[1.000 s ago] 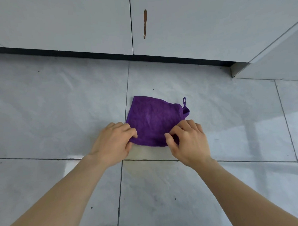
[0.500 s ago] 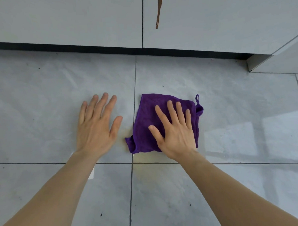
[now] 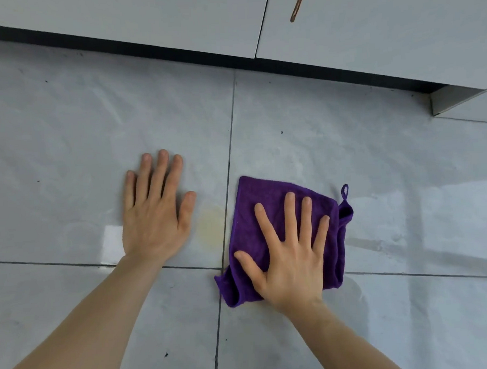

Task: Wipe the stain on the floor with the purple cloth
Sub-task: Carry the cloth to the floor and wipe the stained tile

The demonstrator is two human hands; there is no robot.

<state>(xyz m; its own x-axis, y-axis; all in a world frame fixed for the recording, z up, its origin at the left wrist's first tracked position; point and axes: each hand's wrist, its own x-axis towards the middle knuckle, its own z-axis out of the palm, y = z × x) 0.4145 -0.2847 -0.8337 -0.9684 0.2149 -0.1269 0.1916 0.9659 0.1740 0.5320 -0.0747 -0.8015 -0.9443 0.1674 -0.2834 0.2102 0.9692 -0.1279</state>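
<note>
A folded purple cloth (image 3: 252, 212) with a small hanging loop lies on the grey tiled floor, just right of a tile joint. My right hand (image 3: 290, 254) presses flat on it, palm down and fingers spread. A pale yellowish stain (image 3: 210, 227) shows on the tile between my hands, left of the cloth and touching the joint. My left hand (image 3: 154, 219) rests flat on the bare floor to the left of the stain, fingers apart, holding nothing.
White cabinet doors (image 3: 173, 17) with a dark plinth (image 3: 175, 54) run along the far side. A brown handle (image 3: 296, 9) hangs on the right door. A cabinet corner (image 3: 450, 100) juts out at the far right. Glossy tiles surround both hands.
A second ago both hands pinched the cloth's near edge. The left hand let go and went flat on the floor. The right hand flattened on the cloth and slid it right, uncovering the stain.
</note>
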